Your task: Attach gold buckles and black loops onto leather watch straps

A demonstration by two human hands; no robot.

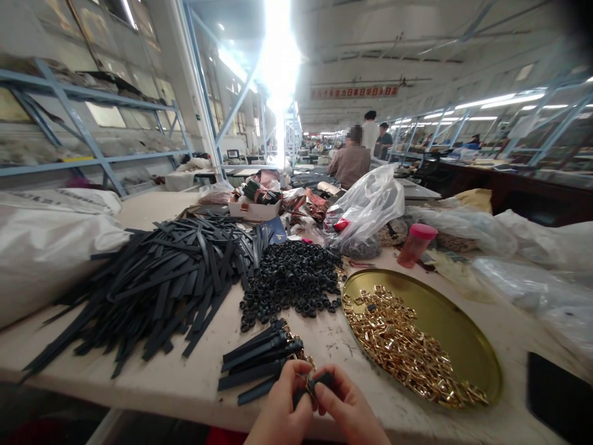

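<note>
My left hand (288,402) and my right hand (340,398) meet at the table's front edge, fingers closed around a dark strap (323,382) with a bit of gold metal between them. Just beyond and to the left lies a small stack of black straps with gold buckles (262,352). Behind it is a heap of small black loops (291,275). A large pile of loose black strips (176,266) spreads over the left side. On the right, a round gold tray (463,315) holds many gold buckles (407,346).
A pink-lidded jar (417,244), clear plastic bags (370,204) and a white box (254,211) stand farther back. A white sack (50,247) bounds the left side. A dark flat object (558,395) lies at right. Several people are in the background.
</note>
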